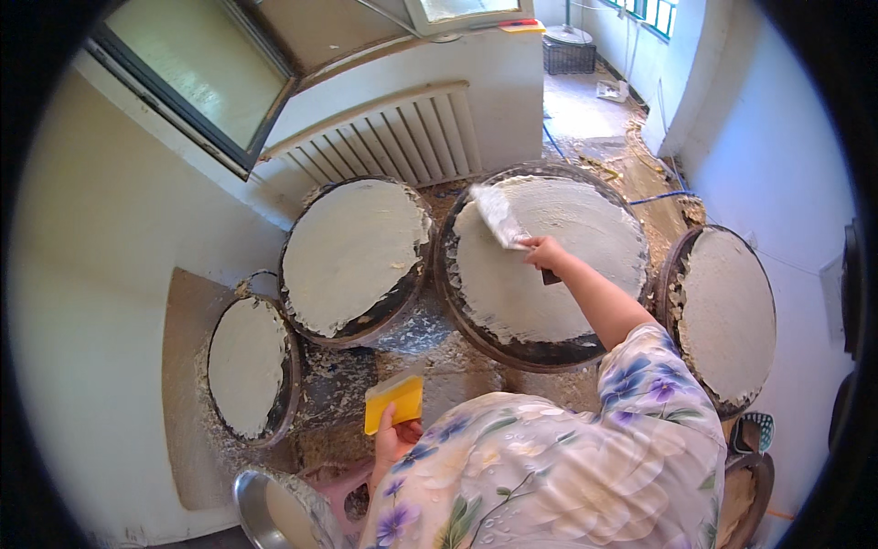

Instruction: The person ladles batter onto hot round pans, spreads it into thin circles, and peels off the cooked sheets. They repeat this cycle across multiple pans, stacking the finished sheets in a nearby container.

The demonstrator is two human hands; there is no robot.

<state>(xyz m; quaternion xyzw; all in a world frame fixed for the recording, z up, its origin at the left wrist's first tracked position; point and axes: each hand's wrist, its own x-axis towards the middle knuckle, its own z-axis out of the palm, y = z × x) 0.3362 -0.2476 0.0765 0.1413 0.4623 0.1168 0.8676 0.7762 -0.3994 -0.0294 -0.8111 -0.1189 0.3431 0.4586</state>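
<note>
My right hand (541, 256) grips a wide scraper (497, 215) with a dark handle, its pale, coated blade held over the large round griddle of white paste (567, 229) in the centre right. Lower down, my left hand (398, 432) holds a yellow plastic scraper (393, 403). Paste also covers a round griddle (352, 252) to the left, a smaller one (245, 366) at far left and another (722, 311) at far right, each with ragged edges inside dark rims.
A steel basin (254, 508) sits at lower left beside a pink stool (355, 499). A radiator (384, 128) and open window (197, 78) are behind the griddles. A doorway at back right shows a dark crate (569, 59) and blue hose (663, 195) on the littered floor.
</note>
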